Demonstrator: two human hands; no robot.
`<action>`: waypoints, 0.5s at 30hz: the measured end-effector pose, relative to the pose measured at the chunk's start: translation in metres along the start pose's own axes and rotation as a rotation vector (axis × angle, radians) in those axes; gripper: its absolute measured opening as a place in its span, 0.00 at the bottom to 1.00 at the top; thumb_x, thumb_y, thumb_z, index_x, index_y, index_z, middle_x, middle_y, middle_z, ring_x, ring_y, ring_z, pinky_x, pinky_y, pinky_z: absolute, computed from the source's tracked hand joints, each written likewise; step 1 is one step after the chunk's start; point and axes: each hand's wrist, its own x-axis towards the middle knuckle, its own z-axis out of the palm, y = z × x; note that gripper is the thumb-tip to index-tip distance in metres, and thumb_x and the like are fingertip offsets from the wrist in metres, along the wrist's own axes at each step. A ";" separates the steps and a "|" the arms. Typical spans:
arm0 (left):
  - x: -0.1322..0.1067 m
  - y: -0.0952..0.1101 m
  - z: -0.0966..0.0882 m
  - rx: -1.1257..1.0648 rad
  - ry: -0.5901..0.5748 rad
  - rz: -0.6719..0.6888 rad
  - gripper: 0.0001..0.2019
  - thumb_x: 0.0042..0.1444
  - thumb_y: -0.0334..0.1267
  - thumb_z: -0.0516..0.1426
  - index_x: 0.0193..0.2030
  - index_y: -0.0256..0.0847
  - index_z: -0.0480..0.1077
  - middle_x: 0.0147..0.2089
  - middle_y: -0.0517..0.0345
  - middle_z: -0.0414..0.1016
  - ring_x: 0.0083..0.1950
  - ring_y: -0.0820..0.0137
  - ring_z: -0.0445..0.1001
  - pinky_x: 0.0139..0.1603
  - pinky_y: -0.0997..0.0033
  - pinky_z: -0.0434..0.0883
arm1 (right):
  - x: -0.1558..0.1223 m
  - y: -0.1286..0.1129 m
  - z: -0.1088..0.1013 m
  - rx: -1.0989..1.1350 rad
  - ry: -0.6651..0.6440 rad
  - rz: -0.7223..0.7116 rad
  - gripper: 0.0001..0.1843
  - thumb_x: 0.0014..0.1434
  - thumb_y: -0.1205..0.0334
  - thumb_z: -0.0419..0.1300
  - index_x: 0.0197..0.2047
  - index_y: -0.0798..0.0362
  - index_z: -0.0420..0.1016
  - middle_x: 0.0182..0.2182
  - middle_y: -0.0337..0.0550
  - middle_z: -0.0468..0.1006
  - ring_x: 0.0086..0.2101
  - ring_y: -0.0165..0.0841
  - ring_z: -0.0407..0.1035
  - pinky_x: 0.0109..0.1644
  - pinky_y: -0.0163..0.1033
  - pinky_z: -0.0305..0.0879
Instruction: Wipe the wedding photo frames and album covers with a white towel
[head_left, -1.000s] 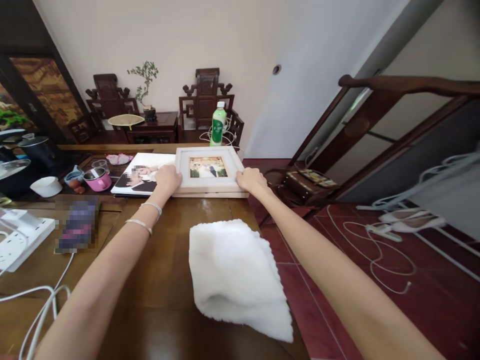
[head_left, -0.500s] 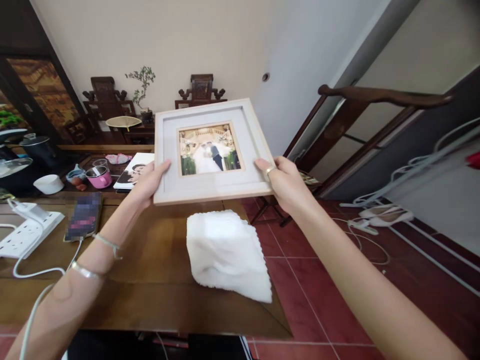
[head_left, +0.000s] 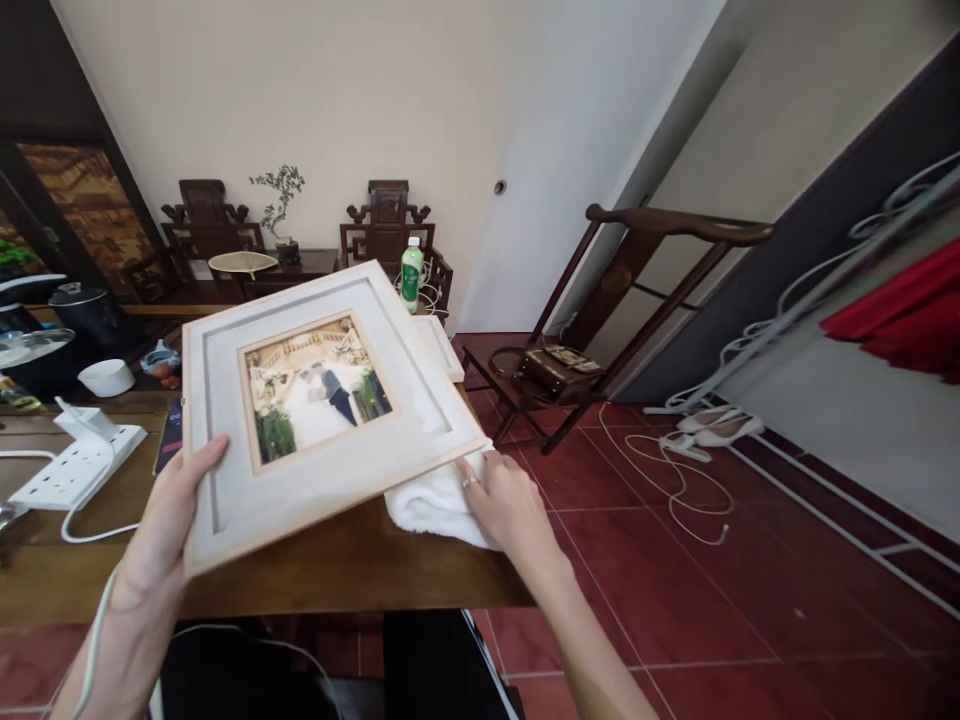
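While the left hand (head_left: 169, 505) grips: picture frame (head_left: 319, 395), tilted above the surface (head_left: 337, 580)
Right hand (head_left: 511, 502): touching white cloth (head_left: 439, 505), grip unclear

Wooden table (head_left: 360, 575) | white cloth (head_left: 431, 508), front right | white power strip (head_left: 79, 470), left | phone (head_left: 169, 435), partly hidden, beside power strip

Ahead of me a pale wall (head_left: 300, 90), two carved dark-wood chairs (head_left: 388, 206) flanking a low side table (head_left: 321, 262), a brown wooden table (head_left: 360, 575) before me, a high-backed chair (head_left: 621, 270) to my right, red floor tiles (head_left: 675, 590).
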 end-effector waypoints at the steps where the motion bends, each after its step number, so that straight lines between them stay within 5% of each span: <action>1: -0.001 -0.003 -0.007 0.008 0.034 -0.002 0.14 0.55 0.35 0.57 0.49 0.39 0.73 0.31 0.58 0.82 0.25 0.64 0.80 0.24 0.73 0.77 | -0.002 -0.007 0.000 -0.027 -0.026 0.023 0.20 0.64 0.51 0.46 0.44 0.58 0.70 0.39 0.60 0.76 0.38 0.45 0.72 0.35 0.41 0.61; 7: -0.013 -0.017 -0.045 0.048 0.114 -0.034 0.07 0.55 0.34 0.56 0.40 0.43 0.73 0.26 0.62 0.81 0.23 0.64 0.79 0.17 0.75 0.73 | -0.014 -0.005 -0.003 0.152 -0.036 -0.003 0.12 0.59 0.60 0.47 0.33 0.53 0.70 0.33 0.52 0.78 0.35 0.43 0.70 0.34 0.39 0.60; 11: -0.021 -0.023 -0.060 0.057 0.145 -0.065 0.07 0.54 0.35 0.57 0.40 0.45 0.73 0.26 0.63 0.80 0.23 0.63 0.79 0.17 0.73 0.73 | -0.022 0.027 -0.001 0.602 -0.034 0.054 0.13 0.54 0.55 0.49 0.24 0.51 0.66 0.22 0.39 0.72 0.27 0.36 0.65 0.29 0.36 0.57; 15: -0.028 -0.023 -0.062 0.095 0.208 -0.106 0.08 0.52 0.36 0.58 0.40 0.48 0.72 0.28 0.66 0.81 0.28 0.63 0.80 0.19 0.75 0.74 | -0.019 0.042 0.004 0.760 0.062 0.096 0.14 0.49 0.49 0.57 0.23 0.50 0.64 0.21 0.35 0.68 0.25 0.33 0.62 0.27 0.34 0.56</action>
